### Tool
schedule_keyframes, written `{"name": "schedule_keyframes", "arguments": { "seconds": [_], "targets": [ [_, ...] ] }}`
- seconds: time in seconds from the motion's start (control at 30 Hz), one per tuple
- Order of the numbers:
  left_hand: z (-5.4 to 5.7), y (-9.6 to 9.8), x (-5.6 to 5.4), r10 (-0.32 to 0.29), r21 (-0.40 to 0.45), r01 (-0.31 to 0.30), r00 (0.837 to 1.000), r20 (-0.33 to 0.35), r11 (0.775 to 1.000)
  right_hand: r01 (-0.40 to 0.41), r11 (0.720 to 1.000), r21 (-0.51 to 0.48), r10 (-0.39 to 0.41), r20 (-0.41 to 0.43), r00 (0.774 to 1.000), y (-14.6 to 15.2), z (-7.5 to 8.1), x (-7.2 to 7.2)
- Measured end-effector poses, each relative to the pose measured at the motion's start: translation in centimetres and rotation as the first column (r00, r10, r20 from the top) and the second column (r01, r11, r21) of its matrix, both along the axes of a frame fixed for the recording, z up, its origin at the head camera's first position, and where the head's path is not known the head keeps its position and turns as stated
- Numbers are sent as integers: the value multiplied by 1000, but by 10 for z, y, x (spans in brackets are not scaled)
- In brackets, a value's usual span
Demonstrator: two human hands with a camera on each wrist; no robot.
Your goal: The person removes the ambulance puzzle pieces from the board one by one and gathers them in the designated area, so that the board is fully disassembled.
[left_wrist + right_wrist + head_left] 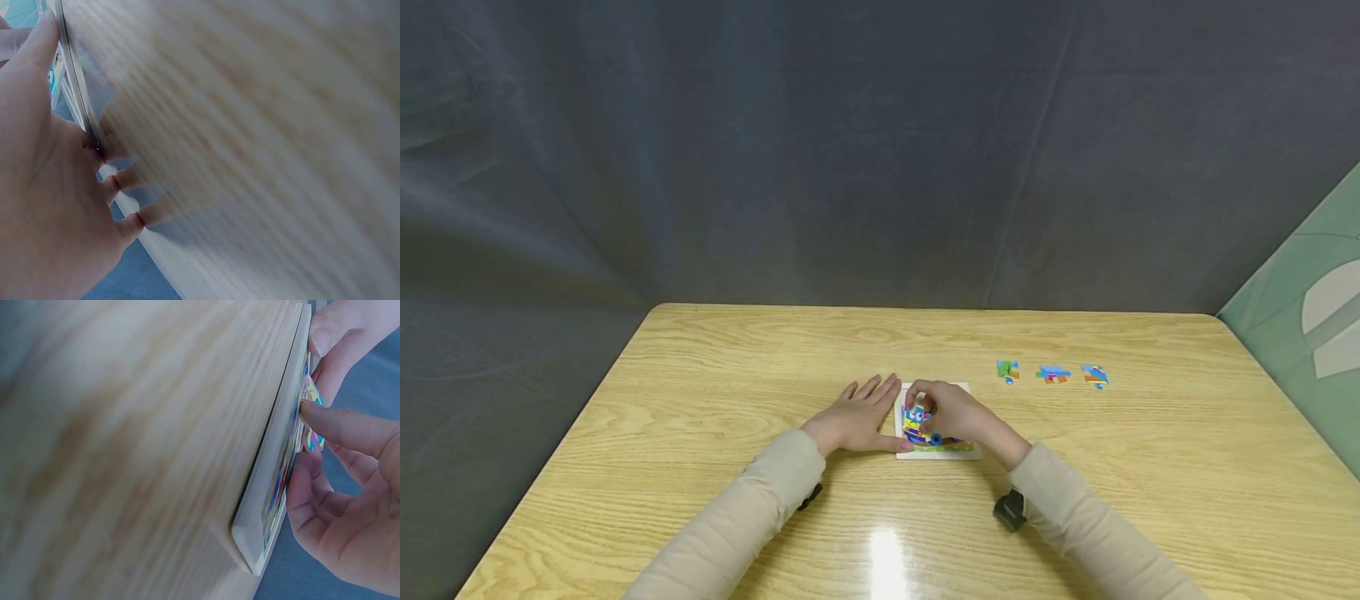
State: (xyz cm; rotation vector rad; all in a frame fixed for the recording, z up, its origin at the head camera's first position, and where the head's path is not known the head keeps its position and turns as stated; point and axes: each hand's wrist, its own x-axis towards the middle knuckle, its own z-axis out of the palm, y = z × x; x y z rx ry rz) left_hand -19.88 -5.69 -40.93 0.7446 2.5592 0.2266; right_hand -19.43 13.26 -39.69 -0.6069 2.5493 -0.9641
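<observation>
A puzzle board (940,455) with a pale frame and a colourful picture lies flat on the table. My left hand (857,419) is spread at its left side, the thumb resting on the frame's lower left corner. Over the picture, my right hand (955,410) pinches a puzzle piece (315,394) between thumb and fingers. In the right wrist view that piece stands tilted up from the board. Part of the picture is hidden under the right hand. The left wrist view shows the left fingers (130,230) straight and touching the tabletop.
Three loose puzzle pieces lie in a row to the board's right: a green and blue one (1007,370), a blue and pink one (1053,374) and a blue and orange one (1096,375). A dark curtain (880,158) hangs behind the wooden table (700,375).
</observation>
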Motion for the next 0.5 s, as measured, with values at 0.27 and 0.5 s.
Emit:
{"name": "schedule_keyframes", "arguments": {
  "seconds": [0.27,0.5],
  "targets": [
    [-1,0,-1,-2,-2,2,1000,0,1000,-1,1000,-23,1,11,1000,2,3,1],
    [-1,0,-1,5,-11,-5,1000,-3,1000,12,994,-111,-1,92,996,8,9,2]
  ]
}}
